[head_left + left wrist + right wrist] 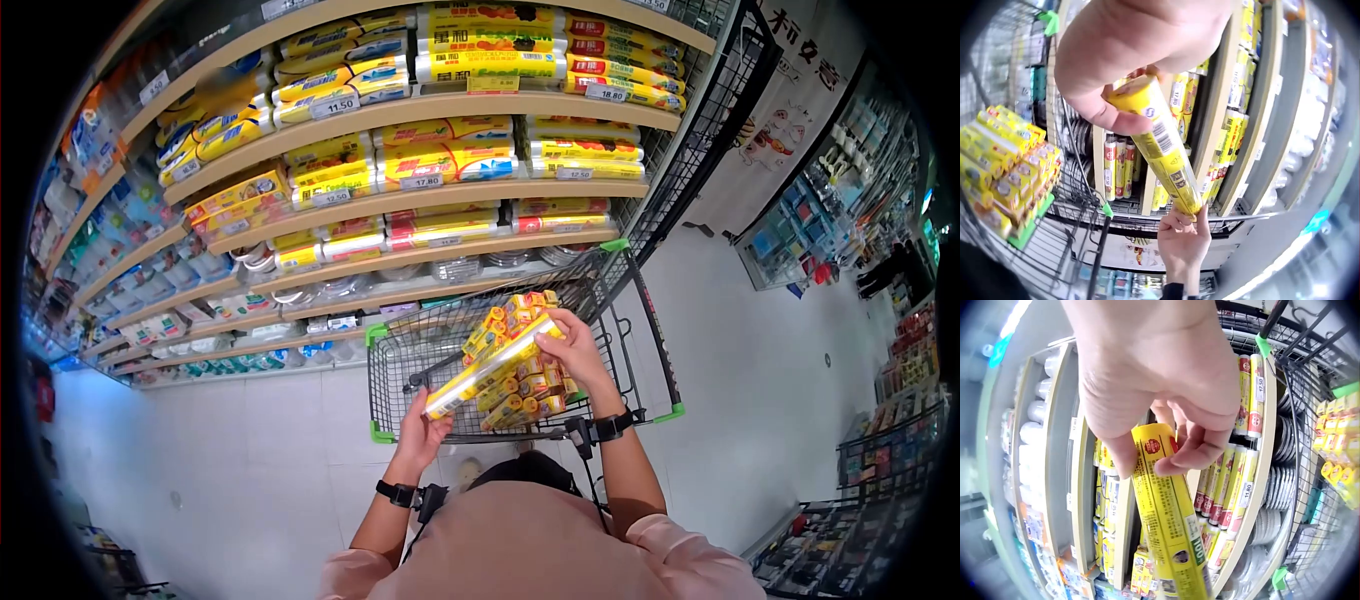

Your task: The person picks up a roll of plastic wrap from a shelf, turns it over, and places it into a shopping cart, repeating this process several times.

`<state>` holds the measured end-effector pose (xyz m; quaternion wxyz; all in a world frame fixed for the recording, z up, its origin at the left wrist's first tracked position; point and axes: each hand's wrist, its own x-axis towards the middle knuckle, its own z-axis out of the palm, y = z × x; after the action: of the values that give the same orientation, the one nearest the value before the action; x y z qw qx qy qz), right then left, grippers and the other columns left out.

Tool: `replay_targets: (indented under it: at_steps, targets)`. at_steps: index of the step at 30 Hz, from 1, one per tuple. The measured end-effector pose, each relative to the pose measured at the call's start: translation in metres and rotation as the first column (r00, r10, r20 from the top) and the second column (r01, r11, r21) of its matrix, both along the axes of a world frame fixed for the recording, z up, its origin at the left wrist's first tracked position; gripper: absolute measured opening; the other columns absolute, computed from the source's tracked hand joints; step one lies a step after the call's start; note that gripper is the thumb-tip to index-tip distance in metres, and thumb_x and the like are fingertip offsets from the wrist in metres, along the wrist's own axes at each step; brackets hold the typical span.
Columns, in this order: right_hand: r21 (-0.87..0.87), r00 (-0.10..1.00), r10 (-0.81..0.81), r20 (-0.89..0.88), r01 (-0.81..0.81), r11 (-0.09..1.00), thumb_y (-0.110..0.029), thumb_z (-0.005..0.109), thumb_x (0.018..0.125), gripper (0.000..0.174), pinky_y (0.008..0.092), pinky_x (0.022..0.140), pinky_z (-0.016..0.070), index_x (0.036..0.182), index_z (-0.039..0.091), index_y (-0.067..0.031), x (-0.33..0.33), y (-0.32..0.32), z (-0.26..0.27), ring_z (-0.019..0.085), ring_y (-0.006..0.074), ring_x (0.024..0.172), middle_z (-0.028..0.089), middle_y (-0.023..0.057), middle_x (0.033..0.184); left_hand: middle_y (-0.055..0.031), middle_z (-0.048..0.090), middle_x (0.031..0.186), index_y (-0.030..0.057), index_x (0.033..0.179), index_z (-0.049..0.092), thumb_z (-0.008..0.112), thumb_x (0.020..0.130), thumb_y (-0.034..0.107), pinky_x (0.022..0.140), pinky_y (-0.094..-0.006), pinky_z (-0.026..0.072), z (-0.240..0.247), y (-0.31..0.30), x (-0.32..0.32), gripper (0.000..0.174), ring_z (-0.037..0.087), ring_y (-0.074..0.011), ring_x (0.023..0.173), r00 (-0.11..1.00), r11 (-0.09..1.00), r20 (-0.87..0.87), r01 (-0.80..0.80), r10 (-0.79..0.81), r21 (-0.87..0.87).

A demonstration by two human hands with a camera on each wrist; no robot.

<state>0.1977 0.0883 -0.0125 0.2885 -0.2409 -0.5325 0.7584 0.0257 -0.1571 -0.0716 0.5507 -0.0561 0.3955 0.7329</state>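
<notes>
A long yellow roll, apparently of plastic food bags (490, 372), is held slantwise over the shopping cart. My left hand (425, 435) grips its lower left end; thumb and fingers close round that end in the left wrist view. At the upper right end, my right hand (575, 345) pinches it between thumb and fingers. A barcode shows on the roll (1163, 137) near the left hand, and printed text and a green label near the right. Beneath it, a stack of small yellow packs (540, 395) fills part of the cart (383, 433).
Beyond the cart stands a shelf unit (440, 105) with rows of similar yellow rolls (450, 165) and price tags. Plastic-wrapped goods fill its left side. A black wire rack (690, 130) borders the right end. Across the tiled floor (270, 460) are more display racks (900, 430).
</notes>
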Motion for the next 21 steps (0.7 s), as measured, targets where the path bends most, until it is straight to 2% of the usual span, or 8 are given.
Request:
replay_targets:
  at_steps: [3, 6, 7, 11, 14, 16, 17, 21]
  targets:
    - [0.056, 0.980, -0.027, 0.196, 0.016, 0.998, -0.013, 0.072, 0.089, 0.036, 0.0226, 0.054, 0.0479, 0.118, 0.055, -0.0004, -0.006, 0.019, -0.009, 0.060, 0.0078, 0.064, 0.065, 0.0040, 0.083, -0.0106, 0.065, 0.077, 0.0047, 0.110, 0.052, 0.053, 0.100, 0.036, 0.053, -0.0238, 0.0526, 0.006, -0.005, -0.007, 0.033, 0.064, -0.0151, 0.060, 0.963, 0.998, -0.259, 0.066, -0.068, -0.015]
    - [0.030, 0.974, -0.007, 0.225, 0.001, 1.000, -0.019, 0.068, 0.092, 0.034, 0.0225, 0.053, 0.0467, 0.120, 0.057, -0.0024, -0.016, 0.024, -0.015, 0.056, 0.0072, 0.057, 0.058, -0.0007, 0.070, -0.0091, 0.065, 0.092, 0.0040, 0.118, 0.053, 0.055, 0.100, 0.030, 0.061, -0.0261, 0.0532, 0.006, -0.008, -0.009, 0.032, 0.062, -0.0134, 0.070, 0.894, 0.992, -0.434, 0.073, -0.110, -0.100]
    - [0.014, 0.960, 0.016, 0.278, -0.021, 1.000, -0.019, 0.067, 0.093, 0.036, 0.0244, 0.059, 0.0508, 0.123, 0.056, -0.0020, -0.018, 0.028, -0.020, 0.060, 0.0089, 0.065, 0.063, 0.0032, 0.082, -0.0084, 0.065, 0.095, 0.0038, 0.121, 0.052, 0.056, 0.099, 0.028, 0.063, -0.0265, 0.0532, 0.006, -0.004, -0.007, 0.033, 0.062, -0.0130, 0.073, 0.875, 0.992, -0.474, 0.047, -0.097, -0.117]
    - [-0.099, 0.978, 0.145, 0.149, -0.131, 0.986, -0.010, 0.063, 0.094, 0.039, 0.0279, 0.070, 0.0554, 0.131, 0.053, -0.0049, -0.023, 0.040, -0.042, 0.065, 0.0135, 0.083, 0.063, 0.0079, 0.110, -0.0074, 0.063, 0.107, 0.0043, 0.129, 0.051, 0.059, 0.098, 0.020, 0.069, -0.0283, 0.0531, -0.013, 0.003, -0.016, 0.036, 0.060, -0.0129, 0.079, 0.878, 0.988, -0.478, -0.099, 0.032, -0.115]
    - [-0.036, 0.980, 0.176, 0.098, -0.173, 0.984, -0.011, 0.063, 0.093, 0.038, 0.0261, 0.064, 0.0538, 0.130, 0.054, -0.0056, -0.014, 0.044, -0.048, 0.065, 0.0122, 0.073, 0.066, 0.0077, 0.095, -0.0086, 0.062, 0.108, 0.0062, 0.126, 0.051, 0.054, 0.100, 0.024, 0.068, -0.0278, 0.0535, -0.010, 0.012, -0.016, 0.032, 0.060, -0.0135, 0.076, 0.894, 0.986, -0.441, -0.137, 0.081, -0.095]
    - [0.016, 0.972, 0.154, 0.179, -0.160, 0.987, -0.011, 0.066, 0.092, 0.037, 0.0245, 0.060, 0.0503, 0.128, 0.056, -0.0052, -0.004, 0.048, -0.048, 0.059, 0.0109, 0.066, 0.064, 0.0054, 0.087, -0.0090, 0.062, 0.107, 0.0071, 0.125, 0.051, 0.051, 0.102, 0.027, 0.068, -0.0274, 0.0536, -0.010, 0.019, -0.017, 0.030, 0.060, -0.0133, 0.075, 0.925, 0.989, -0.374, -0.114, 0.070, -0.095]
    - [0.033, 0.967, 0.133, 0.220, -0.143, 0.989, -0.011, 0.066, 0.092, 0.036, 0.0242, 0.059, 0.0492, 0.126, 0.056, -0.0047, 0.002, 0.050, -0.052, 0.057, 0.0107, 0.064, 0.064, 0.0047, 0.085, -0.0088, 0.065, 0.094, 0.0063, 0.113, 0.055, 0.047, 0.103, 0.037, 0.058, -0.0239, 0.0516, -0.012, 0.026, -0.015, 0.033, 0.060, -0.0114, 0.065, 0.925, 0.986, -0.376, -0.112, 0.058, -0.123]
    - [-0.056, 0.969, 0.037, 0.245, -0.024, 0.998, -0.011, 0.067, 0.091, 0.032, 0.0241, 0.057, 0.0464, 0.121, 0.058, -0.0033, 0.022, 0.050, -0.056, 0.053, 0.0090, 0.065, 0.062, 0.0037, 0.093, -0.0056, 0.063, 0.069, 0.0059, 0.097, 0.056, 0.051, 0.098, 0.049, 0.045, -0.0197, 0.0465, -0.009, 0.042, -0.018, 0.043, 0.057, -0.0092, 0.050, 0.944, 0.938, -0.255, 0.118, -0.207, -0.325]
